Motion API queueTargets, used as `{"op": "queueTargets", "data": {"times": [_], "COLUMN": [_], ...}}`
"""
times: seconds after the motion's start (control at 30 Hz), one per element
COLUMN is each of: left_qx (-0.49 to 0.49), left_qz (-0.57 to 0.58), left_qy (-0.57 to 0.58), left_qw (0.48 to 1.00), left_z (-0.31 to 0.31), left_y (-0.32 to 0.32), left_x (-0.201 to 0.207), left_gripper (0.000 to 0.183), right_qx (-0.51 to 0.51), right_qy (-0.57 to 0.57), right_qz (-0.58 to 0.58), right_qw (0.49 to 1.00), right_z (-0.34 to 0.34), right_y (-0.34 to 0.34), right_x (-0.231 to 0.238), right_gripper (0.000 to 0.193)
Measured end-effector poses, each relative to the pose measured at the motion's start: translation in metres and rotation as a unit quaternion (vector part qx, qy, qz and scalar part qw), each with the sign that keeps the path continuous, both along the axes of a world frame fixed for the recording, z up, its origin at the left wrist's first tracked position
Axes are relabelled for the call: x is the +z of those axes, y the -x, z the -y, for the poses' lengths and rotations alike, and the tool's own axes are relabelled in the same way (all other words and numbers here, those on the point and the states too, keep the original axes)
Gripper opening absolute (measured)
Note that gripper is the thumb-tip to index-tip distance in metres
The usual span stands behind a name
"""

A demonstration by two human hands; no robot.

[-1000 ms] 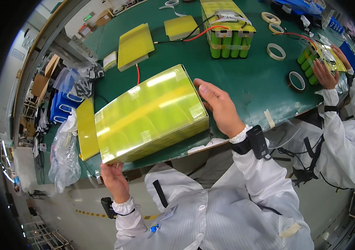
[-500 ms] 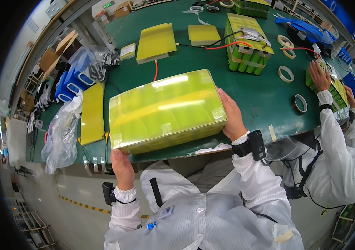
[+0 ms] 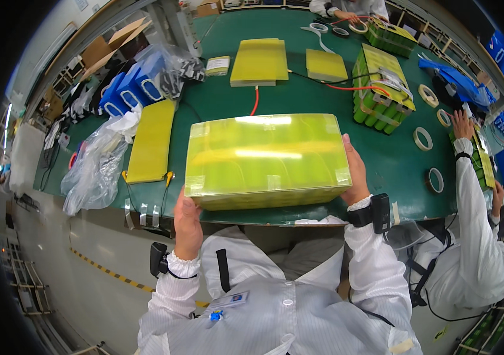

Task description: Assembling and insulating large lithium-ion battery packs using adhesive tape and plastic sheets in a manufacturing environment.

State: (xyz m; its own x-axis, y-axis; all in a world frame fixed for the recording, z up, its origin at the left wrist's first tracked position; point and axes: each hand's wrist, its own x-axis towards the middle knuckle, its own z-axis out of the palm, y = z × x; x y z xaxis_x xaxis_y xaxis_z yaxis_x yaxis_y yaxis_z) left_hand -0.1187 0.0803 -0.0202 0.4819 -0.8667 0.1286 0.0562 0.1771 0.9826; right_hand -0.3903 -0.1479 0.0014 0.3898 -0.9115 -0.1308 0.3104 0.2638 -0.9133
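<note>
A battery pack (image 3: 266,160), a long block of green cells wrapped in shiny yellow-green sheets, is held at the near side of the green table. Clear tape pieces show on its top edges and corners. My left hand (image 3: 188,225) grips its near left corner, the thumb at the front and the other fingers mostly hidden. At its right end my right hand (image 3: 355,171) is closed round the side, with some fingers hidden behind. A red wire (image 3: 255,102) shows beyond the pack's far side.
Yellow sheets (image 3: 151,142) lie left, beside a clear plastic bag (image 3: 95,168) and blue holders (image 3: 127,92). More yellow sheets (image 3: 258,61) and another battery pack (image 3: 382,86) stand beyond. Tape rolls (image 3: 422,139) lie right. A co-worker's hand (image 3: 462,125) rests on a pack there; another person works at the far side.
The pack, tilted before, now sits nearly level and square to me, both hands still holding it. My view has shifted left and up. The co-worker's arm at right reaches farther forward.
</note>
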Motion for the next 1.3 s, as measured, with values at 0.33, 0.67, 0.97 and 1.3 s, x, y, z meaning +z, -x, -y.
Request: {"op": "queueTargets", "data": {"times": [0.33,0.67,0.97,1.3], "left_qx": [0.018,0.022,0.029,0.026], "left_qz": [-0.003,-0.062,-0.103,-0.095], "left_qy": [-0.010,-0.038,0.035,0.022], "left_qw": [1.000,0.997,0.994,0.995], "left_z": [0.005,0.020,0.062,0.059], "left_y": [0.006,-0.008,-0.022,-0.021], "left_x": [0.003,-0.009,-0.004,-0.007], "left_gripper": [0.077,0.065,0.072,0.073], "right_qx": [0.015,0.020,-0.054,-0.056], "right_qy": [-0.060,-0.087,-0.005,0.065], "right_qz": [0.069,0.143,0.045,0.071], "right_qw": [0.996,0.986,0.998,0.994], "right_z": [0.023,0.005,-0.034,-0.029], "right_y": [-0.010,-0.007,-0.003,0.011], "right_x": [-0.017,-0.019,-0.016,-0.040], "right_gripper": [0.052,0.051,0.052,0.045]}}
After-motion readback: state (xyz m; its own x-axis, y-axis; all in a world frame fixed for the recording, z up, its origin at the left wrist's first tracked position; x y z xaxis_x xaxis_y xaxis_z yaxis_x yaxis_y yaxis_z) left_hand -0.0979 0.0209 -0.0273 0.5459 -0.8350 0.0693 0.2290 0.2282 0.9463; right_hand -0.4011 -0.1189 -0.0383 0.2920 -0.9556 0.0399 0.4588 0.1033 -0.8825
